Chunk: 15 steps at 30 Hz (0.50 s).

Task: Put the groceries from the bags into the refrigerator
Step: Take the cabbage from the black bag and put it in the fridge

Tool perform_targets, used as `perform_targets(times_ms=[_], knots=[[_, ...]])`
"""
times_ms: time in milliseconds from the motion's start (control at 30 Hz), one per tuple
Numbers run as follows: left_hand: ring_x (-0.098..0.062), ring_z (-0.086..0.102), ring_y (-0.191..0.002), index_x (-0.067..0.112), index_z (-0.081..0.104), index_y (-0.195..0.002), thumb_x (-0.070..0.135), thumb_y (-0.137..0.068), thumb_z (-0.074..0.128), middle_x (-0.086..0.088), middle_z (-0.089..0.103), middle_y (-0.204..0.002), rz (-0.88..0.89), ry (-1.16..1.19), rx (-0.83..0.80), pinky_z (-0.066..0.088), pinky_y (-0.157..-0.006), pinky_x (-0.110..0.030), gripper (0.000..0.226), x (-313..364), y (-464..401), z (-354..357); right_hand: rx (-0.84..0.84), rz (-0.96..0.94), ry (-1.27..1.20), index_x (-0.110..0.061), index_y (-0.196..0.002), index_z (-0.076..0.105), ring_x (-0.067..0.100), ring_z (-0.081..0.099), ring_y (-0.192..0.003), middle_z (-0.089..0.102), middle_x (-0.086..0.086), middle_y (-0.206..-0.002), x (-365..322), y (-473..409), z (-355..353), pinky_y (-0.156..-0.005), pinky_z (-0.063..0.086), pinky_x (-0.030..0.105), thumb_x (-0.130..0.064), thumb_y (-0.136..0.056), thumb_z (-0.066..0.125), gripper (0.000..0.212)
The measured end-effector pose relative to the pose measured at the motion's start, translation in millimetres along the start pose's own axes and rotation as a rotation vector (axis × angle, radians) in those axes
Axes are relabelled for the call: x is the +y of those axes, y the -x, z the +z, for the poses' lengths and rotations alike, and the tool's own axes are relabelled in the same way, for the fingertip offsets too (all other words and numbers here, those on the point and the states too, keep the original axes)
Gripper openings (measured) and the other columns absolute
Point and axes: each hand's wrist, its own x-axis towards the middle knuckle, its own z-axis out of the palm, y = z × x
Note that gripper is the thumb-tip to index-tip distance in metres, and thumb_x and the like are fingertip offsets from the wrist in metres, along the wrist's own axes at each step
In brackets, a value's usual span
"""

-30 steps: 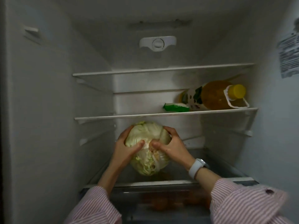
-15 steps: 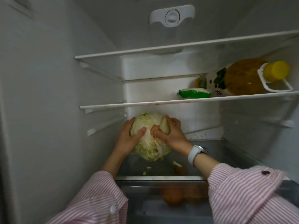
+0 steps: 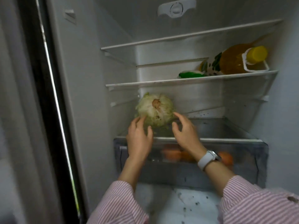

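The round pale-green cabbage (image 3: 155, 110) sits stem-out on the refrigerator's glass bottom shelf (image 3: 226, 126), at nine o'clock. Left hand (image 3: 139, 139) and right hand (image 3: 186, 131) show a released grip. Placement looks finished; next, fetch another grocery.

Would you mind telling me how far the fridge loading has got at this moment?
Done: the pale green round cabbage sits on the lowest glass shelf, with a yellow-capped oil bottle and green packet on the shelf above and orange fruit in the drawer. In hand: nothing; the left hand and right hand are open beside the cabbage. Left: unknown, since no bags are in view.
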Motion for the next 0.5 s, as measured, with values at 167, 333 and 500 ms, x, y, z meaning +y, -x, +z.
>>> perform_targets(times_ms=[167, 333, 500], knots=[[-0.031, 0.06, -0.105, 0.01, 0.062, -0.114, 0.033, -0.079, 0.04, -0.01, 0.064, -0.115, 0.034, -0.227, -0.01, 0.047, -0.088, -0.043, 0.047, 0.6, 130.1, -39.5, -0.015, -0.098, 0.021, -0.002, -0.121, 0.055, 0.03, 0.05, -0.115, 0.058, 0.015, -0.122, -16.2, 114.2, -8.5, -0.096, 0.021, 0.009, -0.014, -0.084, 0.041, 0.041], [-0.026, 0.058, -0.111, 0.016, 0.061, -0.115, 0.034, -0.08, 0.041, -0.004, 0.064, -0.116, -0.024, -0.455, -0.105, 0.041, -0.095, -0.05, 0.044, -4.2, 257.7, -101.1, -0.203, -0.129, 0.033, -0.005, -0.119, 0.056, 0.02, 0.048, -0.113, 0.06, 0.009, -0.119, -33.2, 234.3, -9.4, -0.099, 0.027, 0.016, -0.02, -0.088, 0.037, 0.039], [-0.028, 0.062, -0.105, 0.02, 0.063, -0.109, 0.033, -0.079, 0.044, -0.003, 0.067, -0.109, -0.18, -0.713, -0.3, 0.044, -0.089, -0.051, 0.038, -37.8, 375.3, -185.6, -0.531, -0.175, 0.022, -0.003, -0.108, 0.063, 0.029, 0.06, -0.099, 0.067, 0.013, -0.104, -66.1, 355.8, 29.1, -0.089, 0.05, 0.042, -0.021, -0.083, 0.038, 0.04]])
